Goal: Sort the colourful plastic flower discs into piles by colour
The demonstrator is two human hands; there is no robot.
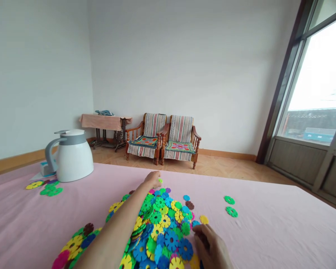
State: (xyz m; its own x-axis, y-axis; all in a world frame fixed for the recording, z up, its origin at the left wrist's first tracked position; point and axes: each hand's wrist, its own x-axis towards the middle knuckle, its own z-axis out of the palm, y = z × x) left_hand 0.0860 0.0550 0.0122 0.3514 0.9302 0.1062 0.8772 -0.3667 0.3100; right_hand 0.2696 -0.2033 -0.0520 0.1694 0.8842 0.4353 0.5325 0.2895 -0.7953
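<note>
A heap of notched, flower-shaped plastic discs [159,220] in green, blue, yellow and other colours spreads over the pink tablecloth [263,228]. Stretched across the heap to its far edge is my left arm. The left hand [152,180] is closed, with a yellow-green disc [160,181] showing at its fingertips. At the right side of the heap, my right hand [212,248] lies low with fingers loosely bent and the thumb apart. No disc shows in its grasp. A blue disc [195,223] and a yellow disc [204,219] lie just beyond its fingertips.
A white jug with a grey handle [74,160] stands at the left, several discs [50,189] before it. Two green discs [231,212] lie apart at the right. Beyond the table are wooden armchairs [180,138], a cloth-covered sewing table [105,122] and a window [316,89].
</note>
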